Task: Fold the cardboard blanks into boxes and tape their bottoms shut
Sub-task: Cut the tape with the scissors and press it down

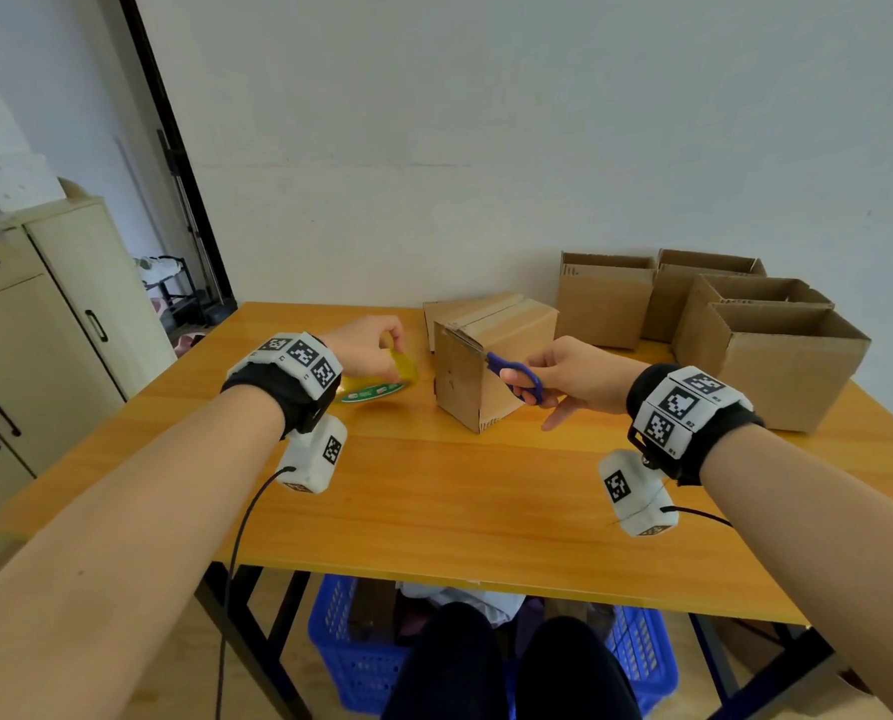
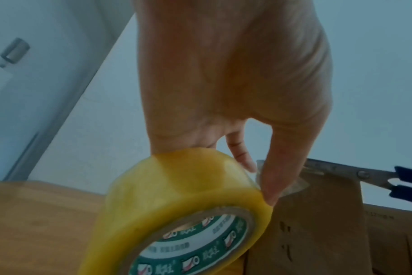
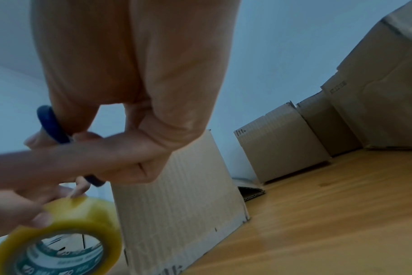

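A cardboard box (image 1: 491, 356) stands on the wooden table (image 1: 434, 501) with its taped bottom facing up. My left hand (image 1: 369, 350) grips a yellow roll of packing tape (image 2: 176, 210) just left of the box, and a short strip runs from the roll to the box's upper edge. My right hand (image 1: 563, 376) holds blue-handled scissors (image 1: 517, 376), whose blades (image 2: 336, 171) reach that edge by the strip. The roll (image 3: 59, 236) and the box wall (image 3: 176, 204) also show in the right wrist view.
Several finished open boxes (image 1: 719, 324) stand at the table's back right. A flat blank (image 1: 465, 309) leans behind the box in work. A cabinet (image 1: 44, 324) is at the left, and a blue basket (image 1: 361, 657) sits under the table.
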### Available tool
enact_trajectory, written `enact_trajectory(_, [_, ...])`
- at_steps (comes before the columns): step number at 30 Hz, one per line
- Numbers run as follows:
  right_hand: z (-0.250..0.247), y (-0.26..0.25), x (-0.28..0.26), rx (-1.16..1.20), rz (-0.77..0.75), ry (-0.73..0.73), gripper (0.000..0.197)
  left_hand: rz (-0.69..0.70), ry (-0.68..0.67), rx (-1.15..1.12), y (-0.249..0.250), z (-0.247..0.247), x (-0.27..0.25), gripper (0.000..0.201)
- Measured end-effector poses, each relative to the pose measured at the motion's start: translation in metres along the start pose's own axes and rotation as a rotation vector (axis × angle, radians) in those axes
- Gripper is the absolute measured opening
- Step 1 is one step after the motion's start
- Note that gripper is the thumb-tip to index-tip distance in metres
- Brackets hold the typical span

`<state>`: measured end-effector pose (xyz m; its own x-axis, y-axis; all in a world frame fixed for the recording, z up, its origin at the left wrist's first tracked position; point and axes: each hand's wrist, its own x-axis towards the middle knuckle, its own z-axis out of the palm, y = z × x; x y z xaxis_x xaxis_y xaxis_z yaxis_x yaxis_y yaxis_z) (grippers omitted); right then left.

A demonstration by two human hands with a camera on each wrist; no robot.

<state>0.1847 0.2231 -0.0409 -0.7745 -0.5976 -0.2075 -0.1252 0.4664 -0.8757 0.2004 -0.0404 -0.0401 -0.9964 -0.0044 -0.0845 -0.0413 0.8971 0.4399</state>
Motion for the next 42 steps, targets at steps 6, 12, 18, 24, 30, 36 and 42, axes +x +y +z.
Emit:
enact_trajectory(6, [0.006, 0.004, 0.005, 0.008, 0.015, 0.001, 0.027, 0.104, 0.011, -0.195, 0.004, 0.01, -0.001, 0.024])
enact_trajectory(12, [0.003, 0.006, 0.005, -0.007, 0.02, 0.009, 0.027, 0.168, 0.092, -0.222, 0.003, 0.019, -0.002, 0.018])
enact_trajectory(18, [0.003, 0.007, 0.003, -0.051, 0.027, 0.008, 0.027, 0.137, 0.131, -0.2, 0.002, 0.028, -0.005, 0.028])
enact_trajectory(24, [0.002, 0.006, 0.003, -0.083, 0.043, 0.022, 0.032, 0.139, -0.014, -0.051, 0.0, 0.051, -0.008, 0.09])
enact_trajectory(30, [0.002, 0.008, 0.007, -0.125, 0.041, 0.038, 0.037, 0.106, -0.02, -0.014, -0.004, 0.062, 0.002, 0.105])
enact_trajectory(36, [0.001, 0.01, 0.011, -0.185, 0.049, 0.036, 0.036, 0.131, 0.089, -0.173, 0.007, 0.054, 0.001, 0.109])
enact_trajectory(42, [0.004, 0.009, 0.013, -0.282, 0.049, 0.015, 0.04, 0.28, 0.147, -0.152, 0.021, 0.04, 0.005, 0.084])
